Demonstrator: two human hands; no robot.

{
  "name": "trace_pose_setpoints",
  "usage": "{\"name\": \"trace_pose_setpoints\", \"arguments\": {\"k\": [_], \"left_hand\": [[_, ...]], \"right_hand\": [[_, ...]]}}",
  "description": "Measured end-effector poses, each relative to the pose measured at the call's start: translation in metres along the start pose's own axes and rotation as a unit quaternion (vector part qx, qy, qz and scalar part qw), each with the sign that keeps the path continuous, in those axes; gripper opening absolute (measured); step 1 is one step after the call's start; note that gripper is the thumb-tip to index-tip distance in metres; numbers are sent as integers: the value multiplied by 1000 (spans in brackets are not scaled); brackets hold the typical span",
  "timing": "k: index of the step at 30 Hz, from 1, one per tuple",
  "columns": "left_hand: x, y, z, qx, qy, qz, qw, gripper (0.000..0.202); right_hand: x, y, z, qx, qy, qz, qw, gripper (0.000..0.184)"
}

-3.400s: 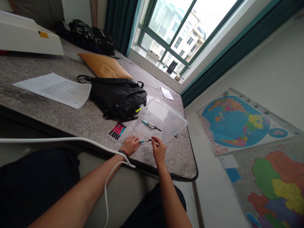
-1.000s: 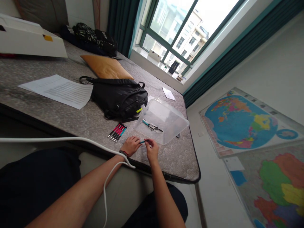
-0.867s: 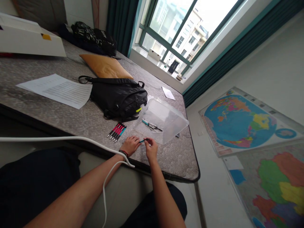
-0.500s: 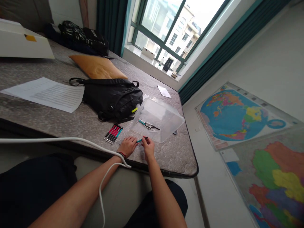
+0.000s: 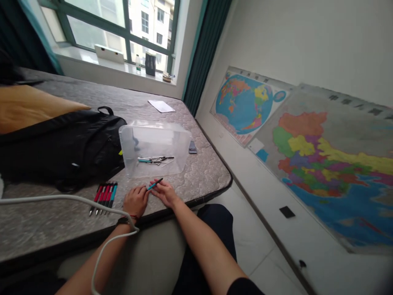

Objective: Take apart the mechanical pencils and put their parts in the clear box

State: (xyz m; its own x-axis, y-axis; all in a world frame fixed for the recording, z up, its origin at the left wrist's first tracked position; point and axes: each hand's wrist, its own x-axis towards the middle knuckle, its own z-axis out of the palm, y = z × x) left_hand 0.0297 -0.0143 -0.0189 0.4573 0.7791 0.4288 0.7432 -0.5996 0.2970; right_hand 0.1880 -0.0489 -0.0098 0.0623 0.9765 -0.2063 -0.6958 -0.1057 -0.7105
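The person's right hand (image 5: 165, 193) grips 1 slim teal-and-black pen (image 5: 155, 184), tilted above the near edge of the grey patterned fabric mattress (image 5: 204, 176), left of its near right corner. The left hand (image 5: 135, 201) is curled, fingertips by the pen's teal end; whether they pinch it, I cannot tell. Beyond stands a clear plastic rectangular box (image 5: 159, 139), thin teal, black and silver pieces (image 5: 153, 160) showing within. Red-and-black and teal-and-black pens (image 5: 104, 198) lie in 1 row left of the left hand.
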Motion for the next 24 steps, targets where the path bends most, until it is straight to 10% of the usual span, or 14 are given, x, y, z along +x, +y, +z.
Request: {"name": "trace_pose_setpoints", "arguments": {"k": [24], "left_hand": [[-2,5,-8,11,14,28,999,30]], "right_hand": [[-3,2,6,22,31,-12,999,38]]}}
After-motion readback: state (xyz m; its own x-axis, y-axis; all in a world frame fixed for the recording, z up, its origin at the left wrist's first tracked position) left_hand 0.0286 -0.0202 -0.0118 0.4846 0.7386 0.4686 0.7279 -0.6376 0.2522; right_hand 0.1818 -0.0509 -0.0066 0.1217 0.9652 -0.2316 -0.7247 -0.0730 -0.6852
